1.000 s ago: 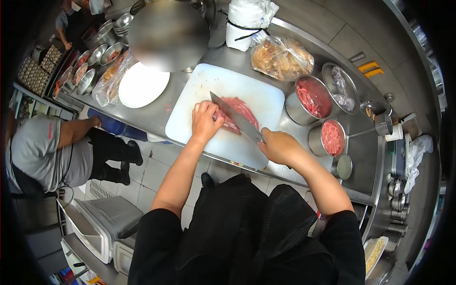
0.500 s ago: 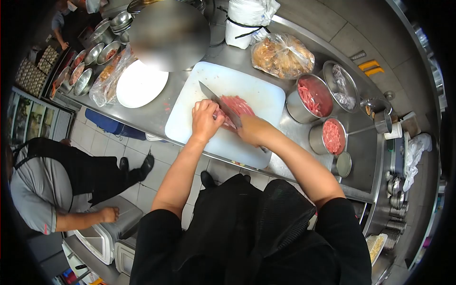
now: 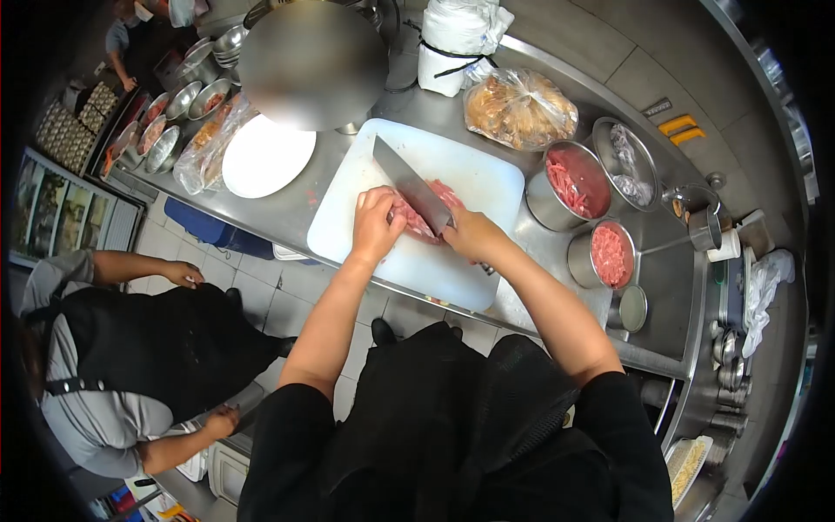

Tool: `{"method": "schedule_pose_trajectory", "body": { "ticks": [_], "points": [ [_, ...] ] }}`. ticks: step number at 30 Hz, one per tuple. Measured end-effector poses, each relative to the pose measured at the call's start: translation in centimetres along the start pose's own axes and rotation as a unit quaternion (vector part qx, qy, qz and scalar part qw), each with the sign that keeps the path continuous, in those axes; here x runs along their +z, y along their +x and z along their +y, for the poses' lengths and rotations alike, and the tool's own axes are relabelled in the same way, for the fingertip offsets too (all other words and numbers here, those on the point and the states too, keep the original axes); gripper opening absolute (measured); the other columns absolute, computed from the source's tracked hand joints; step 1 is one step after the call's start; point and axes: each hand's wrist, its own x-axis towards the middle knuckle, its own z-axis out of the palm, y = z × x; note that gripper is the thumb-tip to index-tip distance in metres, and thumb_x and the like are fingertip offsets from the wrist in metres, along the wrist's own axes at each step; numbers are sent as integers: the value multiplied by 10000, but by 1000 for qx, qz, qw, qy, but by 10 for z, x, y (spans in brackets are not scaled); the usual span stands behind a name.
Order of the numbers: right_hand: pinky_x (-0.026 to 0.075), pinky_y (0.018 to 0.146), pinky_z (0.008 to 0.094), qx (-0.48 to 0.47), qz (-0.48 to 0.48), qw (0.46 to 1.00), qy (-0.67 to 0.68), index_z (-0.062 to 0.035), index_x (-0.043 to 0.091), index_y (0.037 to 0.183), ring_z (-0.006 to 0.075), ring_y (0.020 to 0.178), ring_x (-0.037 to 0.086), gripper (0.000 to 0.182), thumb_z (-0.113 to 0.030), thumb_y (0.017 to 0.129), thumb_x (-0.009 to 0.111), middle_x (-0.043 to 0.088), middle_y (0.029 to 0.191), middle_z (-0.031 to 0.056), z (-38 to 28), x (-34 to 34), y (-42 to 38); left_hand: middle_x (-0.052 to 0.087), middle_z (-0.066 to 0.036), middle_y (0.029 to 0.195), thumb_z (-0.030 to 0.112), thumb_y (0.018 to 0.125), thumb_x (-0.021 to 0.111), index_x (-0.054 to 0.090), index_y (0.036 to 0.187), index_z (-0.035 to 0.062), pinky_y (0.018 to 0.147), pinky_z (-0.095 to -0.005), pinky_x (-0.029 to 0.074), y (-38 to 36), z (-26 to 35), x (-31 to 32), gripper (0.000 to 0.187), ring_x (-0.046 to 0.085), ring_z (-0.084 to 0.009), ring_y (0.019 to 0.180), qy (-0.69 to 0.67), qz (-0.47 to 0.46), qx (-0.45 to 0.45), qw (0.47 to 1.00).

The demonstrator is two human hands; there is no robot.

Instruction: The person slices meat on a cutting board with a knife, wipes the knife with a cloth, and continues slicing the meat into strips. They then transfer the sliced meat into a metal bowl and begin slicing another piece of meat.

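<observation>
My right hand (image 3: 477, 237) grips the handle of a broad kitchen knife (image 3: 407, 181), whose blade points up and left across a white cutting board (image 3: 348, 187). Under and beside the blade lies raw red meat (image 3: 416, 219); a cut portion shows to the blade's right. My left hand (image 3: 376, 222) rests on the left end of the meat, fingers curled over it close to the blade. Its fingertips are partly hidden, and the blade covers part of the meat.
A white plate (image 3: 268, 157) lies left of the board. On the right stand a pot of meat strips (image 3: 570, 184) and a smaller pot of meat (image 3: 611, 254). Behind is a bag of brown food (image 3: 522, 106). A co-worker in a black apron (image 3: 165, 348) stands at left.
The knife's blade has tilted, showing more of its flat side, while both my hands stay nearly in place. The co-worker at left has come closer and leans forward, with both arms now showing.
</observation>
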Motion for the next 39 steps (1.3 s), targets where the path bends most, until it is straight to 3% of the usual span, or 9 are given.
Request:
{"method": "schedule_pose_trajectory", "body": {
  "ticks": [9,16,18,24,26,29,31,34,39],
  "points": [
    [496,831,535,-29,-7,990,-135,46,537,1088,475,901,649,353,-278,947,545,674,938,306,-4,-30,-68,557,-67,1010,145,680,653,619,857,103,863,-419,415,-4,3,9,184,494,-297,966,91,35,-6,995],
    [525,813,504,-22,-58,986,-153,57,547,1132,418,880,682,353,-230,927,534,689,933,270,-6,-22,-60,551,-107,1020,129,702,625,601,856,74,874,-419,428,-3,2,8,165,483,-321,979,74,11,-10,997],
    [539,770,483,53,-112,991,-48,66,543,1135,391,799,698,353,-215,921,532,693,854,251,-24,-16,-34,550,-107,1007,123,703,626,601,849,70,872,-416,428,-3,2,6,157,483,-321,970,64,0,-11,998],
    [550,681,455,-12,1,999,-30,82,565,1128,365,713,705,348,-171,893,520,690,772,242,-31,10,15,556,-74,987,149,695,651,621,829,94,860,-417,427,-2,1,5,148,491,-306,950,72,4,-17,997],
    [551,686,463,-1,-114,991,-63,96,526,1097,369,673,694,367,-226,922,527,676,790,269,-33,-10,2,557,-75,989,148,696,652,622,831,92,859,-416,429,-1,0,5,149,493,-306,951,73,11,-15,997],
    [535,776,488,-22,-128,988,-84,81,539,1094,406,805,694,351,-225,922,528,680,872,292,-10,-15,-37,558,-91,998,126,701,642,616,843,77,851,-408,436,-1,1,5,153,493,-313,952,68,16,-8,998],
    [510,873,494,-9,-41,996,-76,62,558,1177,416,961,677,365,-161,897,487,678,994,305,0,3,-46,557,-106,1005,104,705,630,608,853,64,844,-401,442,-3,1,5,155,491,-320,952,65,15,1,998],
    [496,904,506,17,-44,996,-70,59,562,1157,424,1011,658,348,-166,903,483,668,1027,313,-6,31,-2,567,-90,1011,116,695,656,631,838,87,874,-411,434,-3,1,1,148,504,-310,971,56,-2,-31,998],
    [545,602,438,-53,-46,997,42,61,545,1031,285,484,643,370,-297,940,550,663,671,200,13,3,7,556,-108,1044,156,710,660,641,935,94,914,-431,424,-9,3,3,234,499,-327,1025,75,49,-6,996]
  ]
}}
